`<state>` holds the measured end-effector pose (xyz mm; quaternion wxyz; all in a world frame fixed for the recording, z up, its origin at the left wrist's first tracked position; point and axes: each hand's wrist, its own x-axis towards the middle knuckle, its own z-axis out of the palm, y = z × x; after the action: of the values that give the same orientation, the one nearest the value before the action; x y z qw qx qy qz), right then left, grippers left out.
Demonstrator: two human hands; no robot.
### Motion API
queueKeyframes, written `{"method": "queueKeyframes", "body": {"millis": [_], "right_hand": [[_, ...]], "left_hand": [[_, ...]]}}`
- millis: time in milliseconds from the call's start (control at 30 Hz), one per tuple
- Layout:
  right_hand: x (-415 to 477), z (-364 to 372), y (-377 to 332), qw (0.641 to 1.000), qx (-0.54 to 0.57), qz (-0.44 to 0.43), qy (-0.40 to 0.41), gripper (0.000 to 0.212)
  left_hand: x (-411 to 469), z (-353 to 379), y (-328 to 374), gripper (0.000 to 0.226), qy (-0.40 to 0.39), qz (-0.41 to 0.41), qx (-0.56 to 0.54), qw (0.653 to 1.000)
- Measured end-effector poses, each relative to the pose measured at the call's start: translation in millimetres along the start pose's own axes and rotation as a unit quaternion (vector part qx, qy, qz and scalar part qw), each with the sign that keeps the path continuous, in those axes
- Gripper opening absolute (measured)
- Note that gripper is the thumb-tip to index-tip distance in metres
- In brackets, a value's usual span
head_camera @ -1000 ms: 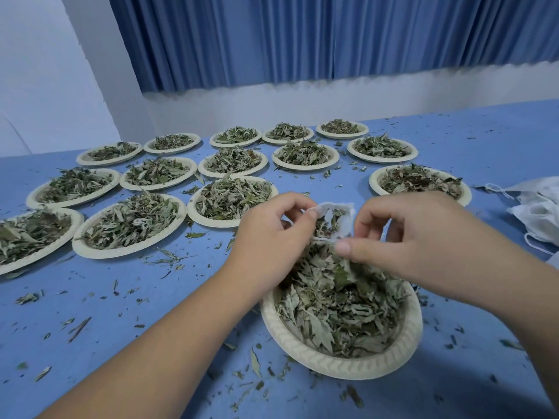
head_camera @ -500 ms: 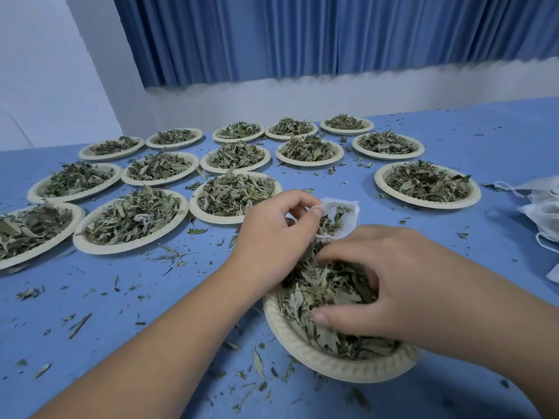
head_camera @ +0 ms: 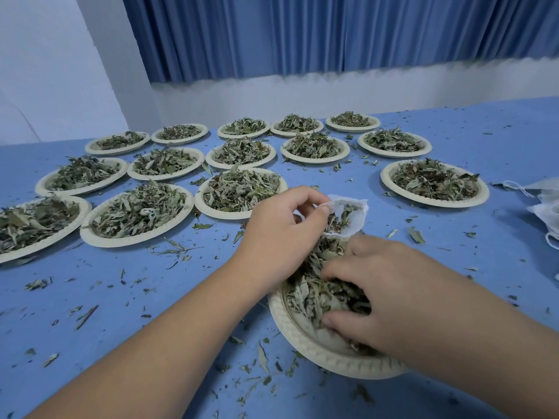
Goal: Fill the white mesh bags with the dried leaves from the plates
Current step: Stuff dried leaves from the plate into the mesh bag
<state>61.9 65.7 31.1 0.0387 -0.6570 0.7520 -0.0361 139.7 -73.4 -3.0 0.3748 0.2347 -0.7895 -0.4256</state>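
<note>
Mesh bag (head_camera: 351,216) is hanging open just above the near plate (head_camera: 302,346), its thin white rim pinched by the left hand (head_camera: 281,234), a few leaves showing inside. Now the right hand (head_camera: 390,300) is dropping from the bag's mouth into the dried leaves (head_camera: 311,294), fingers curling round a fresh clump, so another load is coming. Crisp, curled grey-green scraps are littering the blue table (head_camera: 151,313).

The counter (head_camera: 499,140) has a blue cover. Behind it runs a white wall (head_camera: 302,95), with a pleated blue curtain (head_camera: 302,34) hanging above it.
</note>
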Motion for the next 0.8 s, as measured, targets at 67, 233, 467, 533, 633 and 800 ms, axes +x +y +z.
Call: {"method": "queueKeyframes", "body": {"millis": [67, 233, 467, 533, 633, 800], "right_hand": [[0, 1, 1, 1.000, 0.000, -0.015, 0.024, 0.033], [1, 3, 6, 0.996, 0.039, -0.020, 0.075, 0.022], [-2, -12, 15, 0.980, 0.158, -0.001, 0.122, 0.007], [-4, -18, 19, 0.971, 0.203, 0.007, 0.125, 0.003], [-6, -26, 28, 0.957, 0.262, 0.015, 0.125, 0.004], [-6, -34, 40, 0.924, 0.348, 0.027, 0.158, 0.012]], "left_hand": [[0, 0, 0, 0.018, -0.002, 0.003, 0.003, 1.000], [-1, 0, 0, 0.015, -0.002, 0.006, 0.009, 1.000], [-1, -2, 2, 0.015, 0.009, 0.006, 0.008, 1.000], [0, -2, 3, 0.014, 0.009, 0.008, 0.011, 1.000], [-1, -2, 3, 0.012, 0.010, 0.017, 0.022, 1.000], [-1, -2, 1, 0.012, 0.008, 0.022, 0.026, 0.999]]}}
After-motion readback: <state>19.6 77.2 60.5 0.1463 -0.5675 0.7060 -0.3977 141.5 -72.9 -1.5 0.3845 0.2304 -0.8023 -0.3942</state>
